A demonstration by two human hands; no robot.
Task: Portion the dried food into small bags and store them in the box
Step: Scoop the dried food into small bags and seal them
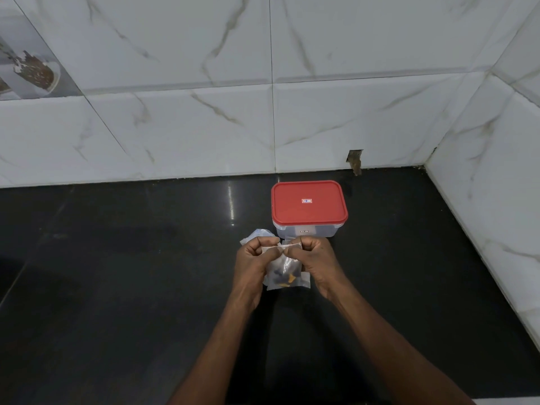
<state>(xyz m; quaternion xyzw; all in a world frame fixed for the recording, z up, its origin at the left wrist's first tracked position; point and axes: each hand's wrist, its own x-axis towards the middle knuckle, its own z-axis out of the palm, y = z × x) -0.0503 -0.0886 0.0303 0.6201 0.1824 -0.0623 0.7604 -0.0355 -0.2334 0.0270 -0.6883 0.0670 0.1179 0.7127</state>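
A wall of white marble-patterned tiles [204,127] fills the far half of the scene and turns a corner along the right side. At its far left edge one decorated tile [32,65] carries a picture of brown grains in a spoon. Below the wall lies a glossy black countertop [117,287], running from the near edge back to the foot of the tiles. Two bare forearms reach in from the near edge toward the middle of the counter. Far of the hands and slightly to the right stands the box [306,230], a clear rectangular container that rests on the counter near the wall, closed with a red lid [309,204] that bears a small label at its centre. The left hand [251,261] and the right hand [315,261] meet just near of the box, both with fingers curled. Each pinches the top edge of a small clear bag [285,270] between thumb and fingers, the left hand at the left part of the edge, the right hand at the right. The bag hangs between the two palms, and its lower corners show below them. Inside, toward the bottom, sits the dried food [285,276], a few dark and orange pieces. Just far of the left hand, more crumpled clear plastic [258,233] shows beside the box; how many bags it holds cannot be told. A small chipped hole [355,160] breaks the wall tile at counter level, far right of the box.
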